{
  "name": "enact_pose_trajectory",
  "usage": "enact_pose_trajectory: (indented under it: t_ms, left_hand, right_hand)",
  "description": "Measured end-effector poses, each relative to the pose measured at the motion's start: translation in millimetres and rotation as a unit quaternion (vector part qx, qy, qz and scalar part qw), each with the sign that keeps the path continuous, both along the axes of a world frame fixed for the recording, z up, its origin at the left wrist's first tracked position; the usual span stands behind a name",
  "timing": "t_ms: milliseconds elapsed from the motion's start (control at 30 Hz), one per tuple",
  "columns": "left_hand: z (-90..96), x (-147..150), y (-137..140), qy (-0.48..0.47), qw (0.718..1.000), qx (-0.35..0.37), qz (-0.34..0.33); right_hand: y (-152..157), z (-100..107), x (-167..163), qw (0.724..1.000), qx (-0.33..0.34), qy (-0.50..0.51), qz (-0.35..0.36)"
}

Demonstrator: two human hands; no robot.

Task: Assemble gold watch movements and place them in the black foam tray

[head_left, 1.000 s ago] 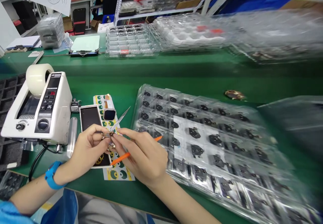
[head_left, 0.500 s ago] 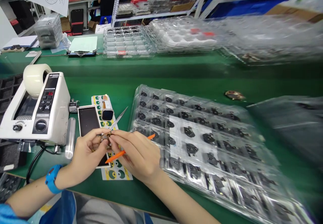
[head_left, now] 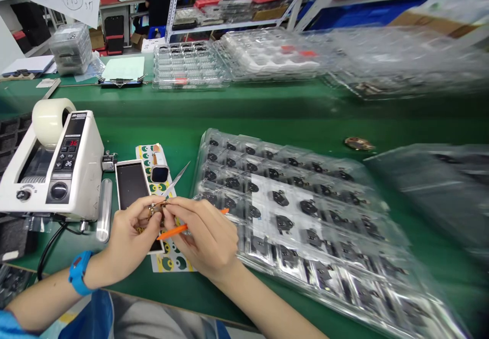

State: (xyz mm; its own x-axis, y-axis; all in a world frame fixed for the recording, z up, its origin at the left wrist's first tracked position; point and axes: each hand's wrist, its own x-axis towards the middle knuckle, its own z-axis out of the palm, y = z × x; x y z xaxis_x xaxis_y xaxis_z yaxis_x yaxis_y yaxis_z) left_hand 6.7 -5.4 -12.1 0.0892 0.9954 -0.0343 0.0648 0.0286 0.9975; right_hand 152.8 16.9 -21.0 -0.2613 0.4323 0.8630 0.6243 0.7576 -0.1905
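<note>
My left hand (head_left: 128, 234) pinches a small brass-coloured part (head_left: 155, 208) between thumb and fingers. Opposite it, my right hand (head_left: 210, 234) has its fingertips at the part's right edge, and an orange pointed stick (head_left: 172, 232) is tucked in the same hand. The fingers cover much of the part. Just beyond them lies a shiny pair of tweezers (head_left: 178, 177). Under and behind the hands are a white-framed dark tray (head_left: 132, 182), a sheet of yellow and green stickers (head_left: 167, 263) and a smartwatch-like item (head_left: 159, 174).
A white tape dispenser (head_left: 87, 160) stands at left, beside a clear tube (head_left: 104, 214). Clear blister trays (head_left: 263, 274) with black parts fill the right. Behind them lies a loose round metallic part (head_left: 358, 144). A clipboard (head_left: 121, 80) and stacked trays (head_left: 191, 81) line the raised back ledge.
The view has shifted slightly, so the trays sit a little further left. Both hands stay at the small part, with the orange stick tilted a bit flatter.
</note>
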Motion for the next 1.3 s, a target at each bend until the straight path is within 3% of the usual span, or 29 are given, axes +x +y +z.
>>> enact_pose_trajectory:
  t_ms: [400,733,900,1100,1200,1300]
  left_hand:
    - [-2.3,0.2,-0.5,-0.006,1.0,0.006,0.003]
    - [5.6,0.7,-2.5,-0.026,0.999,0.028,-0.008]
    - [3.4,0.5,5.5,-0.076,0.996,-0.042,-0.004]
    - [10.9,-2.9,17.0,-0.147,0.982,-0.115,0.015]
    - [16.4,-6.0,17.6,-0.156,0.977,-0.144,-0.026]
    - [20.6,-6.9,17.1,-0.15,0.978,-0.14,-0.051]
  right_hand:
    - [0.3,-1.2,1.8,0.999,0.046,-0.021,-0.007]
    - [-3.2,-0.4,-0.8,0.999,0.04,0.002,-0.018]
    - [-1.4,0.5,-1.3,0.999,-0.028,0.04,-0.002]
    - [-1.6,16.6,12.3,0.96,-0.223,0.146,0.089]
    - [-0.5,20.5,16.0,0.936,-0.299,0.117,0.141]
    - [-0.3,19.7,15.6,0.929,-0.31,0.083,0.184]
